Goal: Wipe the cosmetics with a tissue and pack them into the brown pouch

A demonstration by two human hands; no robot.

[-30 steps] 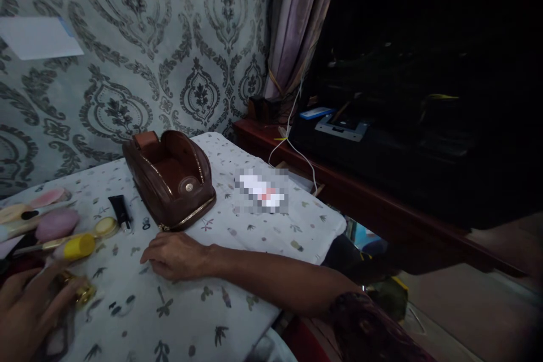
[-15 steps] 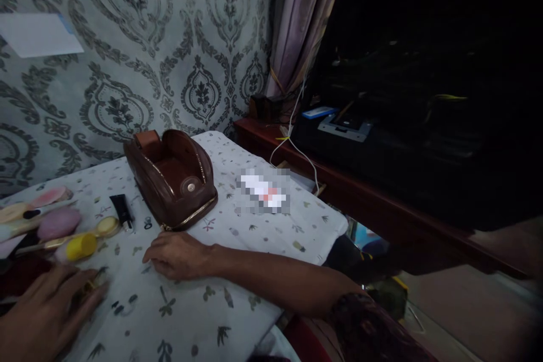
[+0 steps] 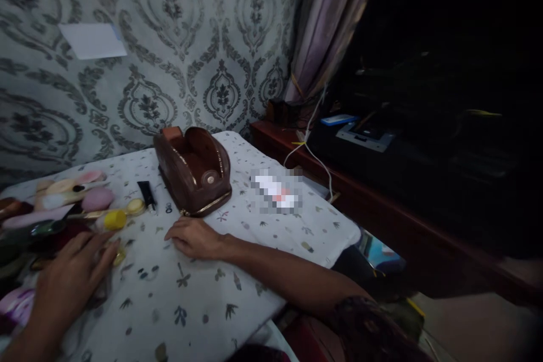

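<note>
left hand (image 3: 70, 277): flat, fingers spread, palm down on the counter (image 3: 203, 317), fingertips touching a small gold item (image 3: 119, 255); nothing clamped.
right hand (image 3: 193, 236): flat, palm down, fingers loosely together, holds nothing, just in front of the brown pouch (image 3: 194, 168).
hands: well apart from each other.
gold item: small, shiny, partly under the left fingers, too dim to tell its shape.
pouch: brown leather look, unzipped, mouth open, gold zipper, round snap on the front.
clutter: yellow cap (image 3: 115, 219), black tube (image 3: 146, 194) and pink puff (image 3: 97, 199) crowd the left part.
open room: bare printed cloth between the hands and toward the near edge.
edges: counter's right edge drops off near a dark wood shelf (image 3: 339, 181); wall close behind.
writing: none readable; blurred patch (image 3: 276, 192) right of the pouch.
</note>
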